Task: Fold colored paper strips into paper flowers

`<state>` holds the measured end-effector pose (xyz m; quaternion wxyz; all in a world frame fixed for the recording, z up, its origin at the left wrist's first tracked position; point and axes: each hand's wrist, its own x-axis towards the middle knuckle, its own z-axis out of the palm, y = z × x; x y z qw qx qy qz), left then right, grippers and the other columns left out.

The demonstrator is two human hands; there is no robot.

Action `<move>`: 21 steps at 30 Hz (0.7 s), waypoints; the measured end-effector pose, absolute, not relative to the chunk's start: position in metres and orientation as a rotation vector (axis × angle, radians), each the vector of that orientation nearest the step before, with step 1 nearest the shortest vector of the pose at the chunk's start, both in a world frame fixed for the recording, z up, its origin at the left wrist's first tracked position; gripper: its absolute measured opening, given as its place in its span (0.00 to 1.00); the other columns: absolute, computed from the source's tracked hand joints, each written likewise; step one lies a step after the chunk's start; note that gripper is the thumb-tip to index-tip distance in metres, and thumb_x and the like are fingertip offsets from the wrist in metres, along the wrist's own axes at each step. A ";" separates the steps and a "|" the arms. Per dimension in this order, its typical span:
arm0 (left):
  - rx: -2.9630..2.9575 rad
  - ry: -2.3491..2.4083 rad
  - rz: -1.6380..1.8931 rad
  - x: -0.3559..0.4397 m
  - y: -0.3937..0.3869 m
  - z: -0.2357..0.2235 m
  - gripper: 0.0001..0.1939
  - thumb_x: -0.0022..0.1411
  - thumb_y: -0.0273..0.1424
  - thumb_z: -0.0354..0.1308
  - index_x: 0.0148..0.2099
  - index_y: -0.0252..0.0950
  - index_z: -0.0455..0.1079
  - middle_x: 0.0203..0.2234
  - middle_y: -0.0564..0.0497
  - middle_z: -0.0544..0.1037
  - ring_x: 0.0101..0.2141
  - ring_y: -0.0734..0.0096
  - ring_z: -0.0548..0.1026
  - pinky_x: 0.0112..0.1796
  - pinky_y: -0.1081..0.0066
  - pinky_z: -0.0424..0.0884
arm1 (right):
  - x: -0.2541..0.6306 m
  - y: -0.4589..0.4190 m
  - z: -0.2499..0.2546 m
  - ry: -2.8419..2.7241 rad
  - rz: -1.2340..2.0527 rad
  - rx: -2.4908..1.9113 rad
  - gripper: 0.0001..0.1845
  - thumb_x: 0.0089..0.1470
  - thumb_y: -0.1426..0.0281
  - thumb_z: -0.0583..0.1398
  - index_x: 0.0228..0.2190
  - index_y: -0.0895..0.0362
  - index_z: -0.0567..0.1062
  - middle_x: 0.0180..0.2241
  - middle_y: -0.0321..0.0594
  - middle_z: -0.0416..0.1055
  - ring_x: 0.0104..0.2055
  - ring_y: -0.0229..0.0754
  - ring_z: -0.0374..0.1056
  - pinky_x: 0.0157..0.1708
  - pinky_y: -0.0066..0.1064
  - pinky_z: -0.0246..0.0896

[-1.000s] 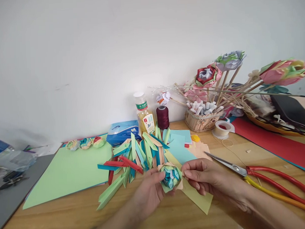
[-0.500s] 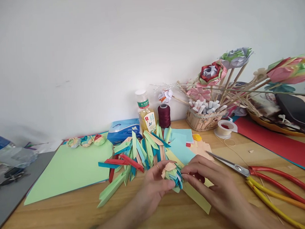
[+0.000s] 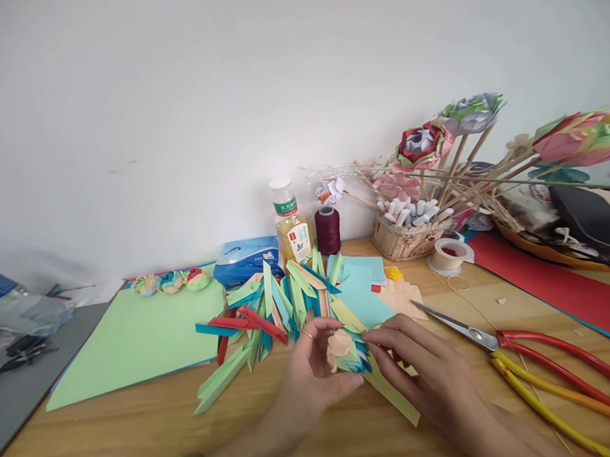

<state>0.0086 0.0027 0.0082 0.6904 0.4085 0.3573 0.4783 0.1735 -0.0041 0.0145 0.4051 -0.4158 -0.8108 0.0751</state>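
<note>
Between my two hands is a small paper flower point(image 3: 346, 350) with layered petals in peach, green and blue. My left hand point(image 3: 315, 371) is curled round its left side, thumb below and forefinger above. The thumb and fingertips of my right hand point(image 3: 420, 364) pinch a petal at its right edge. Under the hands lies a pale yellow paper strip point(image 3: 393, 395). Just beyond is a heap of folded paper strips point(image 3: 270, 303) in green, blue, red and peach. To the right of my right hand rest scissors point(image 3: 483, 339) with red and yellow handles.
Light green sheets point(image 3: 139, 341) lie at left, with several small paper flowers point(image 3: 171, 281) on them. Behind stand a tissue pack point(image 3: 246, 260), a bottle point(image 3: 291, 222), a maroon thread spool point(image 3: 328, 232) and a basket point(image 3: 410, 241) of flowers. A cream thread reel point(image 3: 450, 257) and red paper point(image 3: 551, 276) are at right.
The paper flower has turned and tilted in my left hand, so its peach petals face more toward me. My left thumb has slid right along its lower side. My right hand keeps its pinch.
</note>
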 end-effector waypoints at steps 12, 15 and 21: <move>1.076 0.867 1.002 0.005 0.000 0.005 0.22 0.43 0.26 0.65 0.44 0.39 0.69 0.38 0.50 0.70 0.40 0.65 0.67 0.42 0.70 0.62 | 0.170 -0.004 0.024 -2.067 0.511 -1.152 0.08 0.55 0.77 0.48 0.29 0.54 0.63 0.26 0.35 0.63 0.25 0.34 0.62 0.24 0.24 0.59; 1.004 0.872 1.023 0.006 0.001 0.007 0.23 0.40 0.26 0.66 0.43 0.38 0.69 0.35 0.50 0.71 0.39 0.65 0.68 0.41 0.70 0.63 | 0.173 -0.004 0.018 -2.033 0.331 -1.122 0.06 0.55 0.76 0.51 0.33 0.54 0.64 0.27 0.35 0.64 0.26 0.34 0.63 0.25 0.25 0.59; 0.878 0.848 1.019 0.008 0.002 0.012 0.24 0.38 0.25 0.67 0.41 0.36 0.68 0.35 0.49 0.74 0.39 0.64 0.70 0.42 0.68 0.63 | 0.181 -0.004 0.010 -2.136 -0.143 -0.944 0.10 0.50 0.78 0.57 0.35 0.54 0.67 0.25 0.35 0.68 0.25 0.36 0.64 0.24 0.27 0.59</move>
